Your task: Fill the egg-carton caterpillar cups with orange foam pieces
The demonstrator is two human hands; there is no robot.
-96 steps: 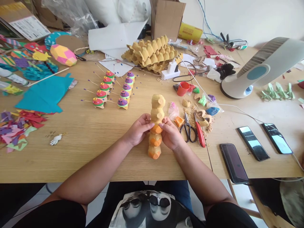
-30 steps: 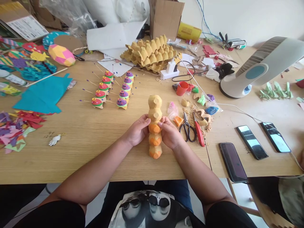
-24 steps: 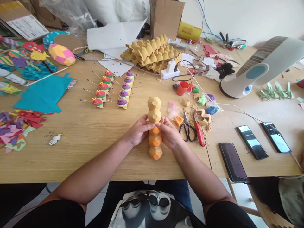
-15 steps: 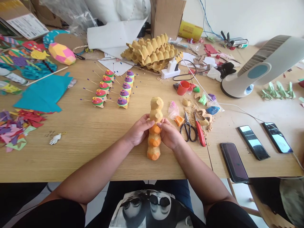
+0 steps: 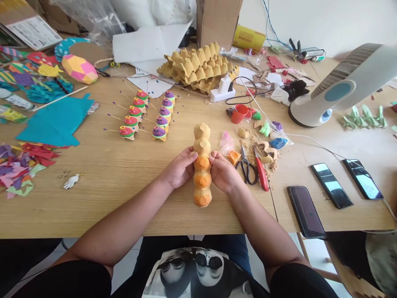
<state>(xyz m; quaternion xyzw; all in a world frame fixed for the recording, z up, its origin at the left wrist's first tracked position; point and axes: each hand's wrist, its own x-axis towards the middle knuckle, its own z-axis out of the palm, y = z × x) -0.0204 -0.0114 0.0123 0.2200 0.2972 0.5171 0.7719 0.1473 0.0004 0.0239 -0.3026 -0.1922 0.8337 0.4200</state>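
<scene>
Your wooden tabletop (image 5: 118,178) carries the egg-carton strip (image 5: 202,165) near its front edge, with scissors (image 5: 246,167) and a red cutter (image 5: 261,174) just to its right. Three phones (image 5: 331,185) lie further right, teal paper (image 5: 56,122) and coloured scraps (image 5: 21,165) on your left, stacked egg trays (image 5: 198,66) and a fan (image 5: 338,91) at the back.

Nothing here reads clearly: the print on the white label (image 5: 33,32) of the far-left box and on the far yellow packet (image 5: 249,38) is too small to read.
</scene>
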